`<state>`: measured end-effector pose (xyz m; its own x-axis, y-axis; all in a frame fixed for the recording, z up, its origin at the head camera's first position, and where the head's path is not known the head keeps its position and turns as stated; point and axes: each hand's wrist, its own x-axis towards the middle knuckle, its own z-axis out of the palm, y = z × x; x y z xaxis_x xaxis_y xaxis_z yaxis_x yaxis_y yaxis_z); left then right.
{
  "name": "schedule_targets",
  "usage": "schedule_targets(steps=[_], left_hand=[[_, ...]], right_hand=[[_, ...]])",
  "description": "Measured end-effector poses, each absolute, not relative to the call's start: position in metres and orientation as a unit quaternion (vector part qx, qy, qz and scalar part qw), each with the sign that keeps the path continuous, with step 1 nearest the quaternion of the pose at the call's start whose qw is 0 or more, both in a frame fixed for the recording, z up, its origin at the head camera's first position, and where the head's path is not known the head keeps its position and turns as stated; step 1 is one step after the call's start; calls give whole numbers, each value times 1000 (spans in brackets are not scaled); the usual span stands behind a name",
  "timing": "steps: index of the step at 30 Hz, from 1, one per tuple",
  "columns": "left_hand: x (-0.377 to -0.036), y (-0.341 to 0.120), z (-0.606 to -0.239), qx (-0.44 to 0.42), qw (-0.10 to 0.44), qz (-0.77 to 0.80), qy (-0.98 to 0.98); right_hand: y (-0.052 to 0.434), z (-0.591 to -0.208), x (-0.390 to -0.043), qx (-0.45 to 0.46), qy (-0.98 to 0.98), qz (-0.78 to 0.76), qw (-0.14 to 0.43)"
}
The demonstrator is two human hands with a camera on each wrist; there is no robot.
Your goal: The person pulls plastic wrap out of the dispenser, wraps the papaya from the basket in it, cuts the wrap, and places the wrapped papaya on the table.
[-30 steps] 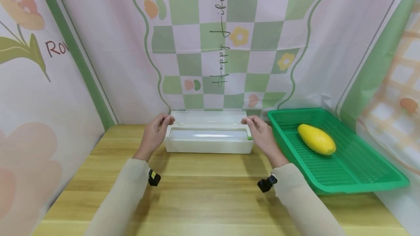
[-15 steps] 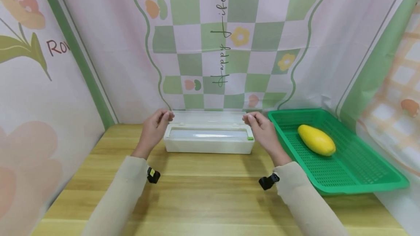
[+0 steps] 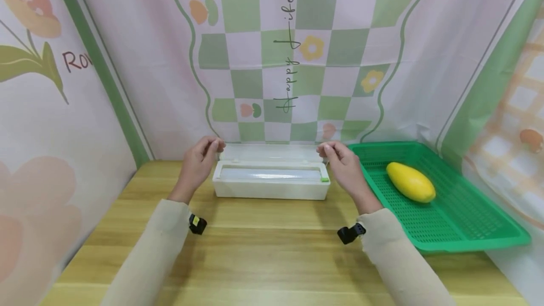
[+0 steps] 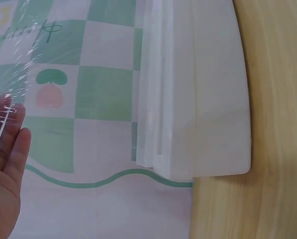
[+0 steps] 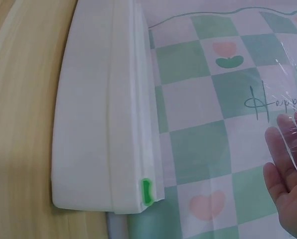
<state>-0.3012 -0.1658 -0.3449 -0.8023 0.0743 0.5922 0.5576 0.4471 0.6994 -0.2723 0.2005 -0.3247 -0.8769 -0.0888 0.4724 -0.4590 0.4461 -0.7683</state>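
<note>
film (image 4: 20,82) goes a bit higher, left hand (image 3: 199,160) and right hand (image 3: 343,163) pinching it, so more's probably out of the box (image 3: 272,190)

There is lots of room on the bench (image 3: 267,254) in front of the box (image 3: 271,190), so a hand could slide in low between the two arms. Past the left hand (image 3: 197,162) there is room too. On the right it gets tight: the right hand (image 3: 343,164) and its arm hang over the gap between box and basket (image 3: 476,244). Behind the box, the open lid (image 3: 274,152) and the cloth (image 3: 163,93) leave little way through. Thin film (image 4: 1,118) at the fingers blocks a reach there. Inside the basket there is space in front of the fruit (image 3: 410,182), but the rim stands up all round.
</note>
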Motion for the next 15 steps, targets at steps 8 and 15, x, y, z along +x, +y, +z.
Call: schedule_targets(steps=[8, 15], left_hand=[[-299, -166, -334, -204, 253, -493, -807], [-298, -165, -323, -218, 269, -497, -796]], right_hand=[[209, -330, -286, 166, -827, 492, 215], [212, -324, -290, 170, -818, 500, 230]])
